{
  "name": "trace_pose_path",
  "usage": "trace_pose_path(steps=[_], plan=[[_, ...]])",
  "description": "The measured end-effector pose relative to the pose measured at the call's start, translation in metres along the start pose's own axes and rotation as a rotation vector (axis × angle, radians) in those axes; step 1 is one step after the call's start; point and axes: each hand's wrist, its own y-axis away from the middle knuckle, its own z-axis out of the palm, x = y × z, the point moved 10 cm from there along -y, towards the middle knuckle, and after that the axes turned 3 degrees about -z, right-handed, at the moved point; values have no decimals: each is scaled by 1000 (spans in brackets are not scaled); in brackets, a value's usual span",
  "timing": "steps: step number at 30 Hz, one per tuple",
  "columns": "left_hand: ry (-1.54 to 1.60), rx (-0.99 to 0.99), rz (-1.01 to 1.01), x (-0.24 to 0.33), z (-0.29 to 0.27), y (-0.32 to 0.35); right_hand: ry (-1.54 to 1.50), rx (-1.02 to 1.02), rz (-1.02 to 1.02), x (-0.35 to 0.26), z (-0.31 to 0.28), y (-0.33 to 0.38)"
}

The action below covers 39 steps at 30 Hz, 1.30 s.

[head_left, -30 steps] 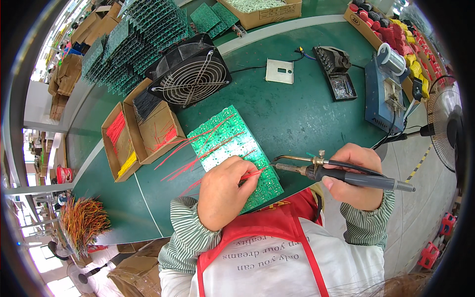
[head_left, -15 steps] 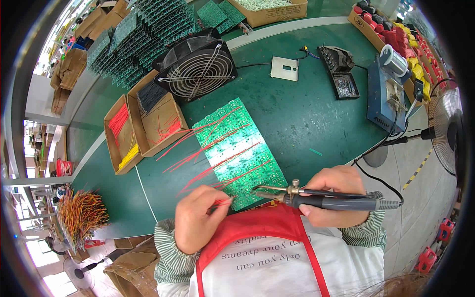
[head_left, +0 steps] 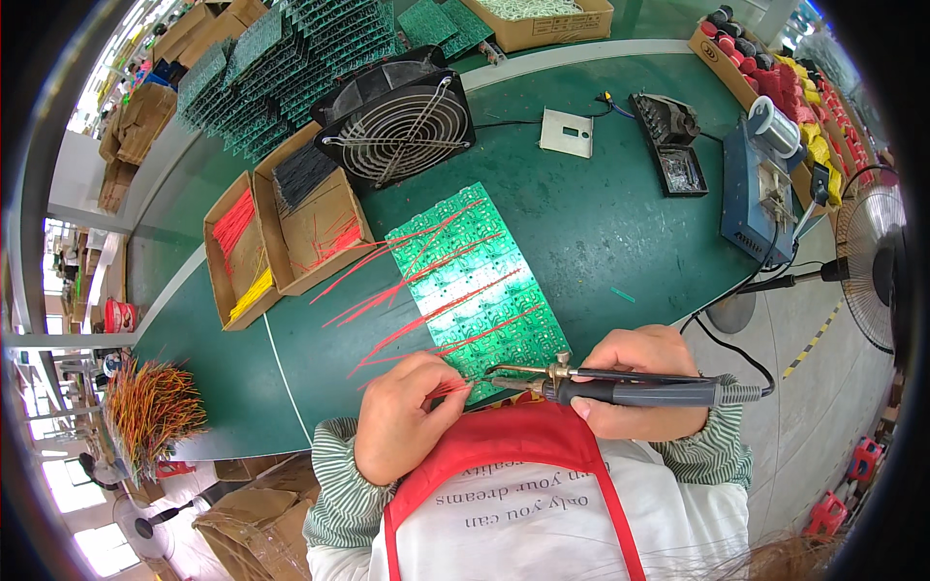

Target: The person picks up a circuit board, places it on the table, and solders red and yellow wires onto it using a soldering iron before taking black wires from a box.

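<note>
A green circuit board panel [head_left: 463, 208] lies at a slant on the bench in front of me. Several bundles of red wires [head_left: 431, 318] stretch across it and past its left edge. My left hand [head_left: 402, 416] is at the panel's near left corner, thumb and fingers pinched on red wire whose ends point at the board. My right hand [head_left: 654, 353] grips a dark grey soldering iron [head_left: 644, 393] with a thin feed tube clamped along its top. The iron's tip is over the near end of the panel, close beside the left fingertips; contact is too small to tell.
Cardboard trays [head_left: 320, 274] of red, yellow and black wires stand left, before a black fan [head_left: 397, 126] and stacked green boards [head_left: 320, 58]. At right are a blue soldering station [head_left: 746, 213] with a solder spool [head_left: 773, 126] and a black holder [head_left: 668, 145]. Bundled wires [head_left: 155, 412] hang at lower left.
My left hand has moved right, bringing the wire closer to the iron's tip. The iron in my right hand has shifted slightly left. The whole view has shifted a little.
</note>
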Motion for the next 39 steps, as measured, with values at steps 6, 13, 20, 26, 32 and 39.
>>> trace_pose_path(steps=[6,13,20,26,32,39], plan=[[7,-1,6,1,-1,-1,82,19,-55,-7,-7,-3],[-46,38,-45,2,-25,1,93,46,-74,-9,-14,3],[-412,418,93,33,-67,17,112,71,-70,-12,-23,11],[-133,98,123,33,3,-4,107,79,-75,-13,-28,13],[-107,68,116,27,12,-8,129,67,-63,-8,-27,11],[-83,52,83,26,11,-10,111,76,-66,-4,-28,11]])
